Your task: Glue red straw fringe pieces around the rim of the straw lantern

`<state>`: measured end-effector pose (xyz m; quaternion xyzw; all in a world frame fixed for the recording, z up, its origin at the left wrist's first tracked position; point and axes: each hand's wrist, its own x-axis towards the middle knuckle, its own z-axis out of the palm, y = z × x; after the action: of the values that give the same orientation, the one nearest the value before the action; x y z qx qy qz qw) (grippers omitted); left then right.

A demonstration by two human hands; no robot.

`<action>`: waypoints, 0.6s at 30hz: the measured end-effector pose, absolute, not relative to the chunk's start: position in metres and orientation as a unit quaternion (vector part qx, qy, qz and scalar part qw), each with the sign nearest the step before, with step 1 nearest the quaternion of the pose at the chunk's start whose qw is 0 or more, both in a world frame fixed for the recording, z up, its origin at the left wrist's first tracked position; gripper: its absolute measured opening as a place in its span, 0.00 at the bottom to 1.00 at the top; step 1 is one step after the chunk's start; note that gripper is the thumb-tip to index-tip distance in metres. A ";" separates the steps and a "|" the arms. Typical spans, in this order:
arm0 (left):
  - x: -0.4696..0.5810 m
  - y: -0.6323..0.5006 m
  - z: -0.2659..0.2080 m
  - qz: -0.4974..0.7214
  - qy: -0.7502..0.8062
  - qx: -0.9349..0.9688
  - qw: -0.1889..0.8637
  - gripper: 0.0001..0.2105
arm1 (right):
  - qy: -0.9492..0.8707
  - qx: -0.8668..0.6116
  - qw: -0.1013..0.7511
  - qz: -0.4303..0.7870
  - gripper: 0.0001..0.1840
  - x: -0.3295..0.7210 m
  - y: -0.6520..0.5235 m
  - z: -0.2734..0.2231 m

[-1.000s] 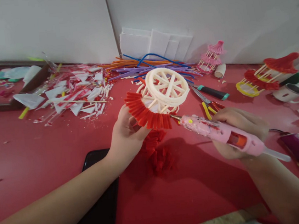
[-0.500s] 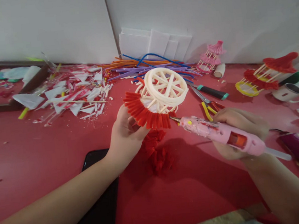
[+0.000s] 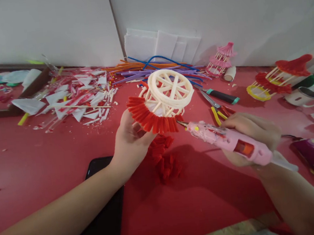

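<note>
My left hand [image 3: 132, 138] is closed around the near left side of a craft pagoda model [image 3: 171, 90], held tilted above the table. Its cream top is a spoked ring on short posts, and a skirt of red fuzzy strips [image 3: 151, 120] fans out along the lower near edge. In my right hand [image 3: 250, 134] is a pink hot glue gun [image 3: 229, 139], its metal nozzle at the right end of the red strips. Whether the nozzle touches them I cannot tell. Loose red strips [image 3: 167, 165] lie in a pile on the table below the model.
Plastic and paper scraps [image 3: 81, 91] are heaped at back left. Fuzzy stems [image 3: 152, 71] lie along the wall. Scissors [image 3: 211, 102] and pliers [image 3: 221, 112] rest beyond my right hand, near finished models [image 3: 278, 76] and a mug [image 3: 303, 96]. A black flat object [image 3: 99, 213] lies under my left forearm.
The model has shifted slightly left and up. My right hand and the glue gun have moved a little left too, the nozzle staying by the right end of the strips.
</note>
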<state>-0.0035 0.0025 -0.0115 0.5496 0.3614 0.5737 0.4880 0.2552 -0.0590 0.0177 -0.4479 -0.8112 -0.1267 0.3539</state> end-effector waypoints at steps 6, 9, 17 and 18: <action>0.000 0.005 -0.007 0.611 0.402 0.470 0.494 0.20 | -0.882 -0.371 0.267 -0.117 0.11 0.260 -0.053 0.038; 0.001 0.007 -0.004 0.627 0.398 0.445 0.501 0.17 | -0.865 -0.470 0.157 -0.075 0.24 0.264 -0.049 0.030; 0.000 0.003 -0.002 0.591 0.366 0.536 0.479 0.21 | -0.843 -0.533 0.063 0.002 0.21 0.252 -0.041 0.014; 0.001 0.003 -0.001 0.590 0.362 0.544 0.475 0.22 | -0.845 -0.526 0.098 -0.014 0.19 0.249 -0.042 0.017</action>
<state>0.0007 0.0026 -0.0009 0.5438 0.3618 0.5895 0.4752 0.2485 -0.0421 0.0173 -0.5259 -0.8447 -0.0140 0.0982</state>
